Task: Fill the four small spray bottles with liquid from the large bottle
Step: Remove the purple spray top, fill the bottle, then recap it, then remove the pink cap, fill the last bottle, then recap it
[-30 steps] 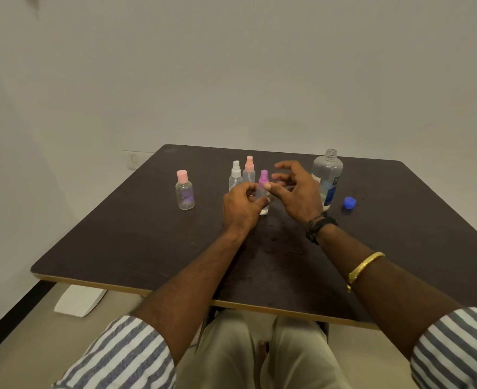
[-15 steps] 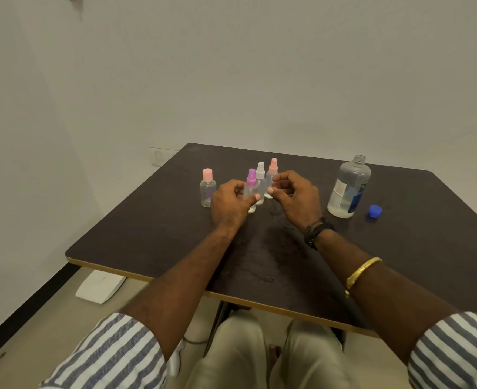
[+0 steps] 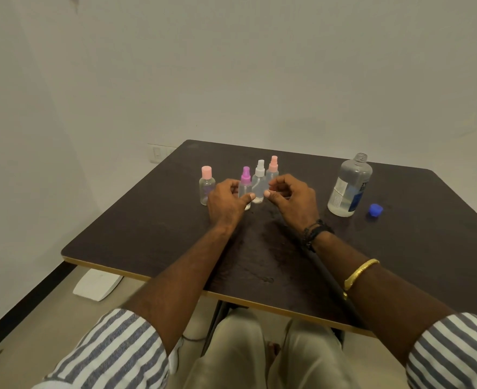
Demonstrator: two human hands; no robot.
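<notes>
The large bottle [image 3: 349, 186] stands uncapped on the table [image 3: 147, 234], clear liquid low inside — blue cap [image 3: 375, 211] beside it. Left hand [image 3: 227, 204] curls round the purple bottle [image 3: 245, 188]; right hand [image 3: 295, 202], fingers curled, thumb at the white bottle [image 3: 259, 182] — grip unclear. Neither small bottle's fill is readable.

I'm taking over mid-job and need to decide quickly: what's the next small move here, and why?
Probably twist the top off the purple-topped bottle with the right hand, while the left hand, curled round it, steadies it. All four small bottles are capped, whereas the large bottle stands open, its blue cap beside it.
</notes>
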